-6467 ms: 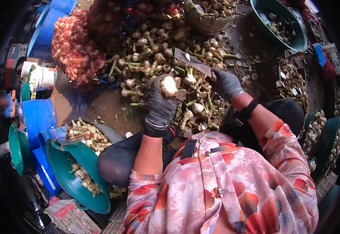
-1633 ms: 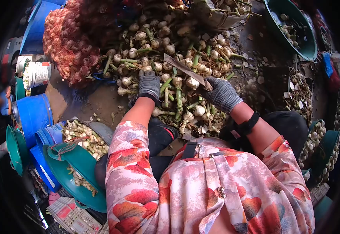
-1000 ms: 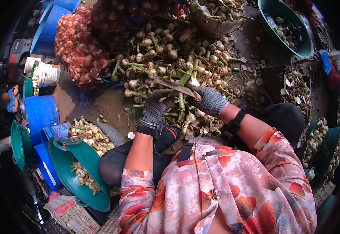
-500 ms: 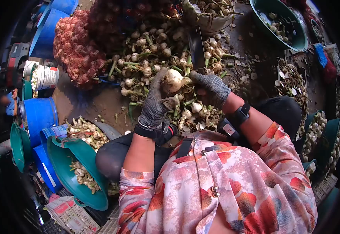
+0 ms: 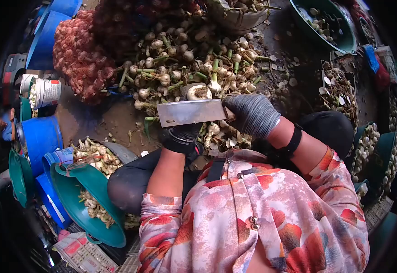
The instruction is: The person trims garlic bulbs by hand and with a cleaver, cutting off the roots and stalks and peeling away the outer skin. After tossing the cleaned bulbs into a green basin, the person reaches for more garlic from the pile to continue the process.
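Observation:
My right hand [image 5: 252,114], in a grey knit glove, is wrapped round the handle of a cleaver [image 5: 191,112]. Its wide blade lies level, pointing left across my left hand [image 5: 182,133]. That gloved hand holds a large pale garlic bulb [image 5: 199,93], which shows just above the blade with its cut-looking face towards me. Most of my left fingers are hidden behind the steel. Beyond both hands spreads a heap of garlic bulbs with stems [image 5: 169,68].
Red mesh sacks of garlic [image 5: 81,59] stand at the far left. A green basin [image 5: 89,175] with garlic is by my left knee, near blue tubs [image 5: 41,139]. A filled white sack [image 5: 239,19] and another green basin [image 5: 351,43] stand ahead. Trimmings [image 5: 339,86] lie at right.
The cleaver blade has swung from pointing away to lying across in front of the bulb. My left hand has turned and lowered behind it. The view has shifted slightly.

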`<action>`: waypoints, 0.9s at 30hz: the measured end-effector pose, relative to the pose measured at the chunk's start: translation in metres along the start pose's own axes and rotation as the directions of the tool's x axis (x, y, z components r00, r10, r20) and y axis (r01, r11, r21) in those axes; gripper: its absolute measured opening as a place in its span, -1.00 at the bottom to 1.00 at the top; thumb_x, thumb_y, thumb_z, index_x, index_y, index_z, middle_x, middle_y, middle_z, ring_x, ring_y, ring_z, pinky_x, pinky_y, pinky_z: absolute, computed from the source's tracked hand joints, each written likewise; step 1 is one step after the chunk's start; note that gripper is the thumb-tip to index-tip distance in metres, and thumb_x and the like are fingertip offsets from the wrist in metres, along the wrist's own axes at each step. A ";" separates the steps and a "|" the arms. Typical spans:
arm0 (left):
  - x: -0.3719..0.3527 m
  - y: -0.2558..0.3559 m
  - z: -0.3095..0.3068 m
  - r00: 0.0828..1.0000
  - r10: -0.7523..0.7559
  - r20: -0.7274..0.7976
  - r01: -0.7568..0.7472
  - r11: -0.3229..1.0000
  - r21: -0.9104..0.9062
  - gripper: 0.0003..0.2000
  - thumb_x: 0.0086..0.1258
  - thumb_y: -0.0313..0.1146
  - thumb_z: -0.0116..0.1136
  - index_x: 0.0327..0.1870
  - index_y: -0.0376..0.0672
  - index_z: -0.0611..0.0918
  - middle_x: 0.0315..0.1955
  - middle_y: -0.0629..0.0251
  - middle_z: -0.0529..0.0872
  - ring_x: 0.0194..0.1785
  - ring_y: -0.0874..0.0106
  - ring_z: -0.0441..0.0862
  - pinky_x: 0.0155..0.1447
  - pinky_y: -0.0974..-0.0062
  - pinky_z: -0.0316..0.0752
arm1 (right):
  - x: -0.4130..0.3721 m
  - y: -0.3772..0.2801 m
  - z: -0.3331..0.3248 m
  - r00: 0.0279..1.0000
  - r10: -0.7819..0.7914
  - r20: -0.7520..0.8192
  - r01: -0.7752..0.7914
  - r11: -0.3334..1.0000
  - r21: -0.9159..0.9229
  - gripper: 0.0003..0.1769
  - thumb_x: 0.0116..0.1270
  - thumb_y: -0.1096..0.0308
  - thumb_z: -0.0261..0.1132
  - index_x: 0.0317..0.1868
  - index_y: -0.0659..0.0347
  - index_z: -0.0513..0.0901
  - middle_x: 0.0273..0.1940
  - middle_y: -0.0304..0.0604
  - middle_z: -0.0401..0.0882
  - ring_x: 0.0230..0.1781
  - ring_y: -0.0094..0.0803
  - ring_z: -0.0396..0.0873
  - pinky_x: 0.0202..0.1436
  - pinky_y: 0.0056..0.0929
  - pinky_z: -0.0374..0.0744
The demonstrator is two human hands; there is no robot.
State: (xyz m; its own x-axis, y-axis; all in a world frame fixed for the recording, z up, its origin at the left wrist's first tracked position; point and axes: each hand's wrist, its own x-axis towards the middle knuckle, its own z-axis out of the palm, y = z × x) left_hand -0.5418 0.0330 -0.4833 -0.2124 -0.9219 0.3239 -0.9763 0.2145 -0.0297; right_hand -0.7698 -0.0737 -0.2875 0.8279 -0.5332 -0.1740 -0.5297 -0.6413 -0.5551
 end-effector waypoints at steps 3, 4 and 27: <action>0.009 0.014 -0.031 0.996 -0.082 0.022 0.084 0.987 -0.139 -0.52 0.53 -0.09 -0.09 0.40 -0.05 0.33 0.26 0.26 0.49 0.25 0.35 0.52 0.31 0.26 0.42 | 0.004 0.001 0.012 1.000 0.016 0.003 -0.016 0.999 -0.035 -0.70 0.04 0.29 0.36 -0.18 0.07 0.59 -0.36 -0.02 0.64 -0.29 0.03 0.64 -0.24 -0.09 0.58; 0.010 0.016 -0.036 0.996 -0.090 0.024 0.093 0.984 -0.154 -0.53 0.53 -0.09 -0.09 0.38 -0.05 0.36 0.23 0.27 0.52 0.23 0.35 0.53 0.28 0.28 0.44 | 0.005 0.004 0.016 1.000 0.016 -0.002 -0.016 0.999 -0.034 -0.73 0.07 0.28 0.35 -0.18 0.06 0.60 -0.38 -0.03 0.63 -0.31 0.03 0.64 -0.25 -0.09 0.58; 0.020 -0.139 -0.167 0.176 -0.983 0.052 0.285 0.000 -0.959 -0.62 0.49 -0.17 0.06 0.16 -0.26 0.52 -0.02 0.08 0.64 0.12 0.24 0.56 0.29 0.27 0.42 | 0.075 0.055 0.036 0.861 0.509 0.005 -0.462 0.777 0.427 -0.47 0.24 -0.02 0.35 0.07 0.18 0.61 -0.20 0.11 0.70 -0.14 -0.01 0.67 -0.02 -0.21 0.57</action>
State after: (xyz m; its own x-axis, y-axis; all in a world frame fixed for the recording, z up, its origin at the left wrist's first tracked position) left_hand -0.4036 0.0390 -0.3149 0.9200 -0.3901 0.0367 -0.0201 0.0465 0.9987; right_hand -0.7302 -0.1297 -0.3603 0.4442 -0.7823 -0.4367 -0.7153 -0.0162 -0.6986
